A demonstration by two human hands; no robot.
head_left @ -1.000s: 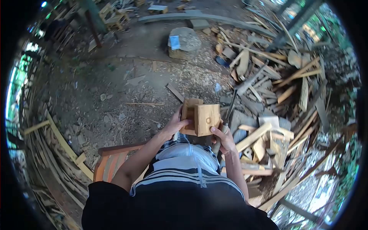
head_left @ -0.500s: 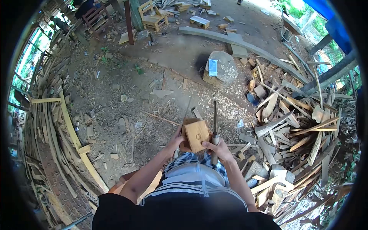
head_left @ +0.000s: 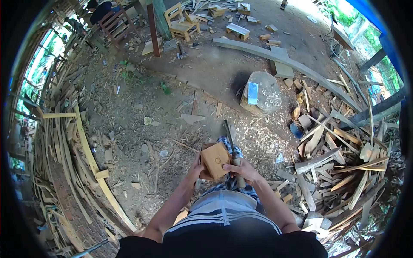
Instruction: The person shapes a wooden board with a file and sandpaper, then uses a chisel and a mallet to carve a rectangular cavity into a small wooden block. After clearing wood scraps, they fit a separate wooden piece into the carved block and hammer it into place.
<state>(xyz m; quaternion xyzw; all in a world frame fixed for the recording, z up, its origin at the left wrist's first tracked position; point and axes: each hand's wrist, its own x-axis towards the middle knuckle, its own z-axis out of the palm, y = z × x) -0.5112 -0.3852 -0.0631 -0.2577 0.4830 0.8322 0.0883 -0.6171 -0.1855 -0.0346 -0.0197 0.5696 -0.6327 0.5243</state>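
A squared block of light brown wood (head_left: 215, 161) with a small round mark on its top face is held in front of my lap. My left hand (head_left: 196, 169) grips it from the left side. My right hand (head_left: 247, 170) is wrapped round the wooden handle of a chisel (head_left: 229, 136), and its thumb presses on the block's right edge. The long dark blade points away from me, tilted slightly left. Checked cloth (head_left: 228, 184) covers my legs, partly behind the block.
Beyond my knees stands a tree stump (head_left: 269, 95) bearing a blue packet (head_left: 253, 93). Scrap wood (head_left: 340, 146) is heaped on the right, with long slats (head_left: 64, 159) stacked on the left. Wooden chairs (head_left: 183, 23) and a seated person (head_left: 101, 12) are farther back.
My view has shifted, so the surroundings sit farther right and lower. The block has turned a little, and the chisel blade now leans left. Checked cloth now shows beyond the block.
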